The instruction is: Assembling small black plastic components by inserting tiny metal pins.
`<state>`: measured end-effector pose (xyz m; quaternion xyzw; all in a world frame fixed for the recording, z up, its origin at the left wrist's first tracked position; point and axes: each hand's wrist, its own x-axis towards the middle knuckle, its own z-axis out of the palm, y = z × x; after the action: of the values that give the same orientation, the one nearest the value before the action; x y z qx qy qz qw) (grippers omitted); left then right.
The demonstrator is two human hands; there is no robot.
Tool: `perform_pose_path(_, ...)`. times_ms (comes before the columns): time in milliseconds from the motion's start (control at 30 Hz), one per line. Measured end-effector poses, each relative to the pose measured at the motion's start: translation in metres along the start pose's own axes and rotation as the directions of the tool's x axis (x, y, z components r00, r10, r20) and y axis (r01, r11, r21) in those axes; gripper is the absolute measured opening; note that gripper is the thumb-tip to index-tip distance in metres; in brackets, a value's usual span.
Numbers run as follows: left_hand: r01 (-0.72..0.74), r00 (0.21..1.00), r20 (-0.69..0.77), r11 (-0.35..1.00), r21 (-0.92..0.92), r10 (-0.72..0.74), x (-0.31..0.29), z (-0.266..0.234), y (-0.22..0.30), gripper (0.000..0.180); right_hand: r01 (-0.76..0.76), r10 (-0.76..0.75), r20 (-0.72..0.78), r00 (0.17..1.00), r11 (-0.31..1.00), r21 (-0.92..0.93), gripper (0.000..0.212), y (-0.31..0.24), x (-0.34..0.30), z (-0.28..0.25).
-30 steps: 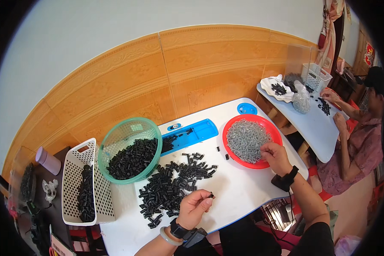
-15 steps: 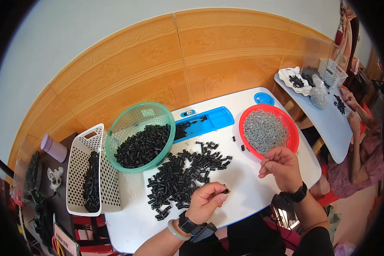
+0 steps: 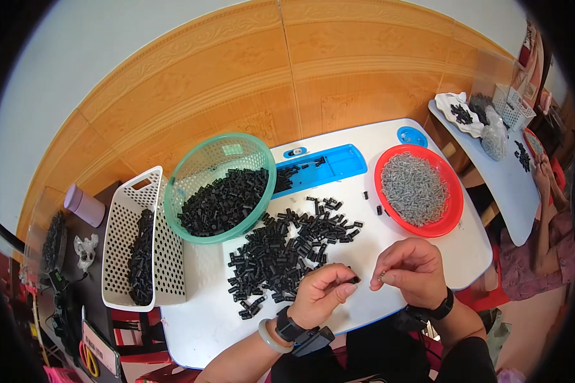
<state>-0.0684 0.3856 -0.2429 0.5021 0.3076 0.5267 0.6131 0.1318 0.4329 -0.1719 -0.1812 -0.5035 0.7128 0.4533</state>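
Note:
My left hand (image 3: 322, 295) pinches a small black plastic part (image 3: 354, 279) between thumb and fingertips, above the near side of the white table. Facing it, my right hand (image 3: 414, 274) has a small silver screw (image 3: 381, 276) between thumb and forefinger. A short gap separates the screw from the black part. Beyond my left hand spreads a loose pile of similar black parts (image 3: 275, 255). Past my right hand sits a red bowl (image 3: 456, 198) filled with silver screws (image 3: 415, 188).
A green basket (image 3: 201, 158) of black parts stands at the far left, beside a perforated white basket (image 3: 174, 274). Behind the pile lies a blue tray (image 3: 345, 163). On the right, a co-worker's hand (image 3: 543, 175) is at another table (image 3: 492, 169).
My right hand has come down and left from beside the red bowl toward my left hand, and the screw now shows in its fingertips. My head view has shifted slightly.

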Motion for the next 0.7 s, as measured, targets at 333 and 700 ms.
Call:
perform_pose_path(333,-0.011,1.000,0.024,0.999,-0.033,0.012,0.001,0.001,0.003,0.016,0.094,-0.108,-0.030,0.994,0.948,-0.304,0.015,0.016,0.000,0.000)
perform_pose_path(700,-0.075,0.997,0.017,0.997,0.033,0.075,0.001,0.000,0.000,0.016,0.276,-0.271,0.120,0.955,0.667,-0.692,0.018,0.020,0.007,0.007)
